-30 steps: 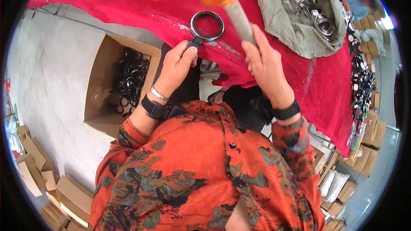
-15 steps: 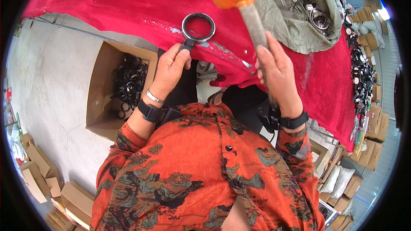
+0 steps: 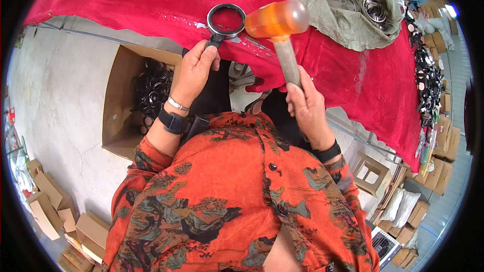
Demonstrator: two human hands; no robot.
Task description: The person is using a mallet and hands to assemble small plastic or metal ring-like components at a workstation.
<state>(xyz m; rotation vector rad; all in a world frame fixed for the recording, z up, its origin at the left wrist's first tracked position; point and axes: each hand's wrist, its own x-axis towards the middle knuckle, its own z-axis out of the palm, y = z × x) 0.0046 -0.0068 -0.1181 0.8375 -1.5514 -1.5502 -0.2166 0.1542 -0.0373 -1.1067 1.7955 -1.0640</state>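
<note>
We see the left hand [image 3: 194, 70] closed around the short dark handle of a black ring [image 3: 226, 20]; the ring lies flat on the red cloth [image 3: 151, 5] that covers the table, near the edge of the cloth, and the hand sits just below it. The right hand [image 3: 307, 108] is clamped on the grey shaft of a mallet [image 3: 277, 20]; the orange translucent head of the mallet is just beside the ring, on its right, and we cannot tell if it touches the ring or only hangs close above it. The two hands are apart, each one gripping its own thing; both wrists carry a dark band, and the left wrist has also a thin metal bracelet.

Below the left hand, on the floor, stands an open cardboard box [image 3: 116, 100] with many black rings inside; at the far right part of the table a grey sack [image 3: 333, 20] lies open on the cloth, with shiny metal rings [image 3: 363, 0] in it; more small dark parts [image 3: 428, 80] lie in a row along the right edge of the cloth; some folded cartons [image 3: 50, 201] lie on the floor at the lower left.
</note>
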